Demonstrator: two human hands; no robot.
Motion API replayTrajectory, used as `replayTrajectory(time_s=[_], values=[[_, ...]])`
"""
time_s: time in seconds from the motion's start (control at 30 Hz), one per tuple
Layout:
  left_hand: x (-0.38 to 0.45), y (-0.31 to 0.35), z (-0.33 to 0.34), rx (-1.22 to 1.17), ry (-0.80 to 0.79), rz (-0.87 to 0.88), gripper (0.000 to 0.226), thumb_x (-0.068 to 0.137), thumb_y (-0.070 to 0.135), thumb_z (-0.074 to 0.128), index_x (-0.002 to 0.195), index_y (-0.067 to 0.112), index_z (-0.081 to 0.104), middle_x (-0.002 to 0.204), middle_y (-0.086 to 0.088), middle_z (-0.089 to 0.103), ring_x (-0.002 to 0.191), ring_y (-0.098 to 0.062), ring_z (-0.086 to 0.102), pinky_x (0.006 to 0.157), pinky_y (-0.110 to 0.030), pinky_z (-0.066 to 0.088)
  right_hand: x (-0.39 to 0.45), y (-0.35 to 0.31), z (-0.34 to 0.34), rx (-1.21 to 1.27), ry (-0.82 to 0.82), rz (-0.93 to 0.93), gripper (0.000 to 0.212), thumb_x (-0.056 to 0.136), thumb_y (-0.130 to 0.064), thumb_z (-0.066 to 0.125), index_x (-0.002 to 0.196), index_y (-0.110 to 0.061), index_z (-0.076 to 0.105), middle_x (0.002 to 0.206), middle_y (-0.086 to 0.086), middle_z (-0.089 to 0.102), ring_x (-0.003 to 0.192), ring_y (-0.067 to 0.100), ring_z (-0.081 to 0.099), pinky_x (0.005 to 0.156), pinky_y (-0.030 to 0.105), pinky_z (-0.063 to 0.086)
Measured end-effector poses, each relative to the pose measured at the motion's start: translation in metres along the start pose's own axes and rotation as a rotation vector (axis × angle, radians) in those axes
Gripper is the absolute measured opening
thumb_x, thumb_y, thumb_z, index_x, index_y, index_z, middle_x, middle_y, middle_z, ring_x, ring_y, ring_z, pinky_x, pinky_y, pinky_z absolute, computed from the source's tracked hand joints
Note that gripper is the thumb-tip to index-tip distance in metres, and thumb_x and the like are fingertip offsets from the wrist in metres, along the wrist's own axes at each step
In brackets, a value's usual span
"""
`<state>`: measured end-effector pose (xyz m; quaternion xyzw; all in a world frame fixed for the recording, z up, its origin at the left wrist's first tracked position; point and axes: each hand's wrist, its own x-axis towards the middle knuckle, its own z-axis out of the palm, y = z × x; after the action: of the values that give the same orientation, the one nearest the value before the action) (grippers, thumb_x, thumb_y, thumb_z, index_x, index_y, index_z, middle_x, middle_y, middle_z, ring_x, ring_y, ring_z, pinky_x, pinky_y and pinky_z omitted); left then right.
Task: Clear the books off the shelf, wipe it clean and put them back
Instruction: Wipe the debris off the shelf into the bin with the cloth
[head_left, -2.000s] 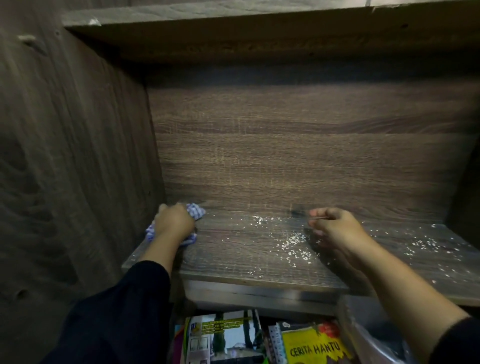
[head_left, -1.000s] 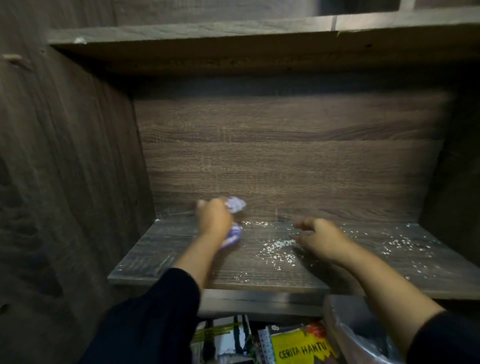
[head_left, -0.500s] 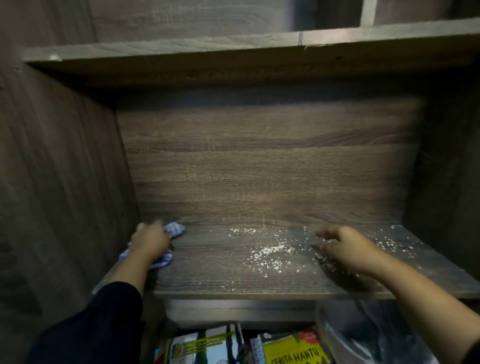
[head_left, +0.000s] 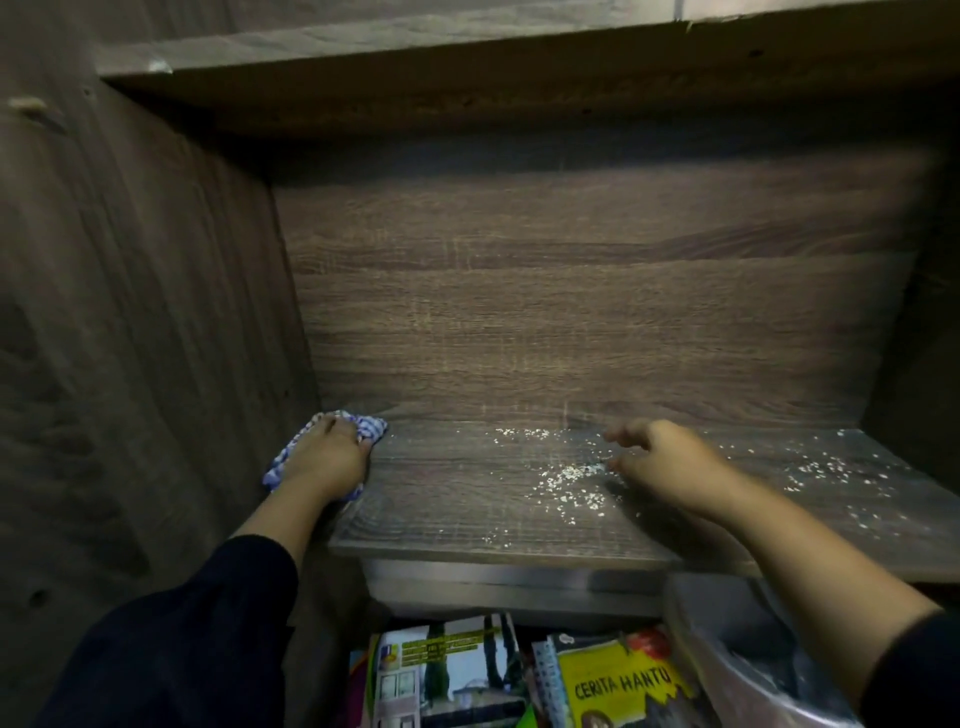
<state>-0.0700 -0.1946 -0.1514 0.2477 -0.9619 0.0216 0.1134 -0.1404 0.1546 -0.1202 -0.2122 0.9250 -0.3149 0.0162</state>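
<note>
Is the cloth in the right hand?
No, the left hand presses the blue checked cloth on the shelf; the right hand holds nothing.

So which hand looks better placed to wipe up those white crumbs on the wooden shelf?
Probably the left hand: it already holds the blue-and-white checked cloth on the dark wooden shelf. The right hand sits nearer the white crumbs, but bare.

Matt woodgrain shelf (head_left: 467, 509) (speckled white), checked cloth (head_left: 371, 428), glossy book covers (head_left: 618, 680)
</note>
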Motion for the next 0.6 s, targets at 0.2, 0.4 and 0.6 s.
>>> replayTrajectory(time_s=[0.2,0.4,0.6], values=[[-0.018,-0.012,0.010,-0.096,-0.035,-0.097,0.057,0.099,0.044,0.031,0.148,0.014,0.030,0.157,-0.009,0.023,0.147,-0.022,0.015,0.120,-0.037,0.001,-0.001,-0.015,0.008,0.031,-0.035,-0.045,0.039,0.089,-0.016,0.061,0.128,-0.017,0.056,0.137,0.005,0.055,0.124,0.020,0.053,0.104,0.026,0.039],[-0.046,0.015,0.001,-0.120,-0.019,-0.302,0.058,0.095,0.042,0.032,0.146,0.014,0.034,0.155,-0.009,0.027,0.145,-0.025,0.019,0.119,-0.042,0.011,-0.008,-0.011,-0.006,0.044,-0.013,-0.065,0.035,0.089,-0.013,0.061,0.124,-0.016,0.059,0.130,0.006,0.059,0.116,0.021,0.058,0.099,0.029,0.043],[-0.081,0.132,-0.010,-0.318,-0.112,-0.249,0.060,0.088,0.023,0.052,0.143,0.005,0.036,0.151,-0.017,0.034,0.141,-0.034,0.026,0.117,-0.049,0.018,-0.015,0.006,-0.027,0.025,0.036,-0.048,0.039,0.089,-0.009,0.060,0.127,-0.012,0.058,0.130,0.009,0.060,0.121,0.022,0.056,0.102,0.028,0.040]])
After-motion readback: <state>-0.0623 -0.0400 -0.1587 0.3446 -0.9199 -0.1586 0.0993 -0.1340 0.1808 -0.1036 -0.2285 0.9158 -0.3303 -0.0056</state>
